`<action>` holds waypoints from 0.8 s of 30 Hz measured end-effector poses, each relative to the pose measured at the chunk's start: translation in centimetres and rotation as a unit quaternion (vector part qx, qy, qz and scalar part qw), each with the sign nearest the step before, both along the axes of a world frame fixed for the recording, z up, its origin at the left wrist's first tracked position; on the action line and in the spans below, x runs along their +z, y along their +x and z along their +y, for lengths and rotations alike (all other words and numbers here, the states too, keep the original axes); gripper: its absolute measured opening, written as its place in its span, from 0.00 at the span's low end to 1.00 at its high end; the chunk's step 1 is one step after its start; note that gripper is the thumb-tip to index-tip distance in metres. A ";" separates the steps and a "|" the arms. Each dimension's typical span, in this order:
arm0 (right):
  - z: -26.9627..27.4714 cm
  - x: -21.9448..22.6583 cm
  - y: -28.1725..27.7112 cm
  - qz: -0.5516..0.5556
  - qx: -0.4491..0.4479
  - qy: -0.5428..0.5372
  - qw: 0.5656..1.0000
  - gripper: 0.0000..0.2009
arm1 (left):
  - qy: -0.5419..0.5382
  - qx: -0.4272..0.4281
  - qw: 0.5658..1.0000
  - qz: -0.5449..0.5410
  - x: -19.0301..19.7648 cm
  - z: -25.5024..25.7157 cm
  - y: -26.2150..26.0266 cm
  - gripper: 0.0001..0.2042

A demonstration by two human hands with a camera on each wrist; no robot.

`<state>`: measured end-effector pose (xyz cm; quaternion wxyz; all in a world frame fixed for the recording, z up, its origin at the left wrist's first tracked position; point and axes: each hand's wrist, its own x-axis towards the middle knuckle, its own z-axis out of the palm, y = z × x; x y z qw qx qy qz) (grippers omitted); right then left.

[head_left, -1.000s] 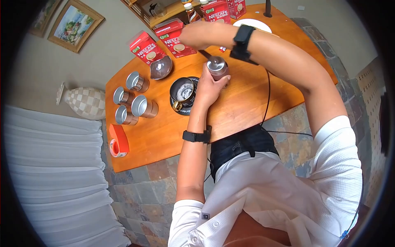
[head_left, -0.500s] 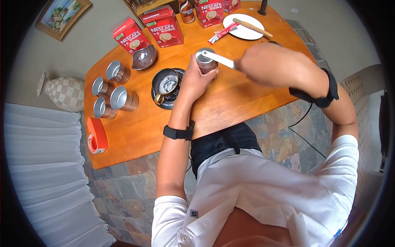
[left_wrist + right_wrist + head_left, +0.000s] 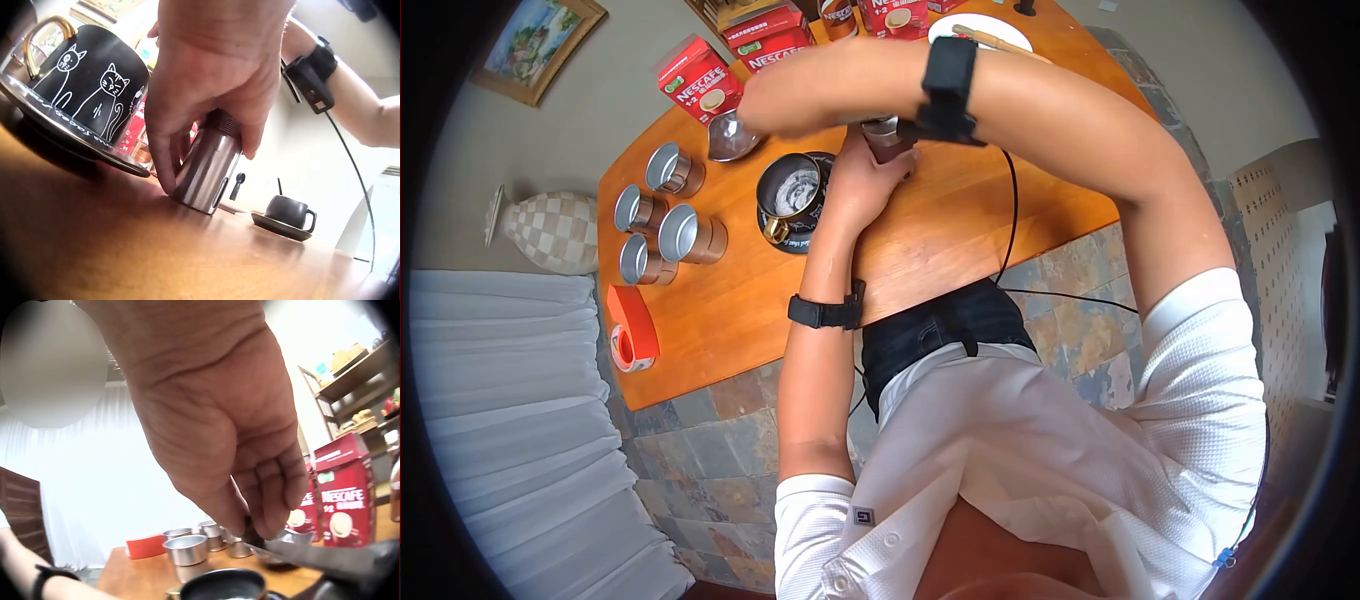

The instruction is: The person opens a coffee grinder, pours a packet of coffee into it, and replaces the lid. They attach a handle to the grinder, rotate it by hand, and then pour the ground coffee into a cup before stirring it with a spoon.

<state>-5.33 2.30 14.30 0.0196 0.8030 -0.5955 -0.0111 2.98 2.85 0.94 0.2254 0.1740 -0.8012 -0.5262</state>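
Note:
My left hand (image 3: 862,190) grips the steel body of a manual coffee grinder (image 3: 203,169), holding it upright against the wooden table. My right hand (image 3: 231,425) curls its fingers round the dark knob at the end of the grinder's crank arm (image 3: 319,557). In the head view the right hand and wrist pass over the grinder's lid and hide the crank. Left of the grinder, close to my left hand, a black cup (image 3: 100,81) with white cat drawings and a gold handle stands on a black saucer (image 3: 800,246).
Several steel cups (image 3: 685,235) and an orange-red holder (image 3: 632,325) occupy the table's left side. A glossy bowl (image 3: 733,138) sits before red Nescafe boxes (image 3: 700,80). A white plate (image 3: 1005,30) is at the back; a dark cup (image 3: 287,211) on a saucer shows in the left wrist view.
My right hand has circled with the crank, from the grinder's far left round to its right and back to the left. The left hand keeps its grip on the grinder; the head view has shifted.

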 end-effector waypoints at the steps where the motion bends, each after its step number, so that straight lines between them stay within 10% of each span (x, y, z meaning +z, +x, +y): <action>1: -0.9 -0.3 -1.5 0.015 -0.008 -0.022 1.000 0.09 | 0.021 -0.018 1.000 0.001 -2.2 -1.4 -0.7 0.25; 12: 9.2 -0.1 -11.4 0.089 -0.216 0.077 0.969 0.08 | -0.005 0.034 0.999 -0.038 -0.8 -0.5 -0.1 0.27; 19: 17.0 2.1 -2.2 0.147 -0.087 0.169 0.971 0.11 | -0.024 0.025 0.999 -0.032 -1.2 -0.7 -0.4 0.27; 24: 12.3 -1.9 0.4 -0.033 0.158 -0.060 0.985 0.06 | -0.027 0.029 0.999 0.007 1.4 0.3 -0.1 0.23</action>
